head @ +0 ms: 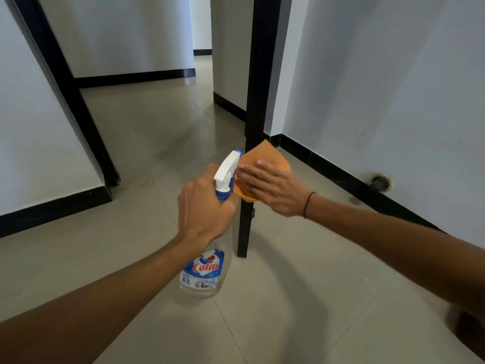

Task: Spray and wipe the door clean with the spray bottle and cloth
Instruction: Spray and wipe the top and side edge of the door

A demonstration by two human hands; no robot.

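the left hand [203, 208] grips the neck of a clear spray bottle [207, 256], fingers curled round it just under the white trigger head. the bottle hangs down over the floor and has a blue label that says colin. its nozzle points toward the dark door [258, 88], which is seen edge-on as a thin black strip going up the middle of the view. the right hand [267, 186] lies flat with straight fingers on an orange cloth [265, 156] and presses it against the door edge — the cloth sticks out above and below the fingers. the nozzle is just beside the cloth. a thin dark band [308, 204] goes round the right wrist. the floor [147, 132] has big pale grey tiles. white walls with black strips along the bottom stand on both sides, and a small round door stopper [380, 183] sits low on the right wall [393, 74] — well apart from the hands.
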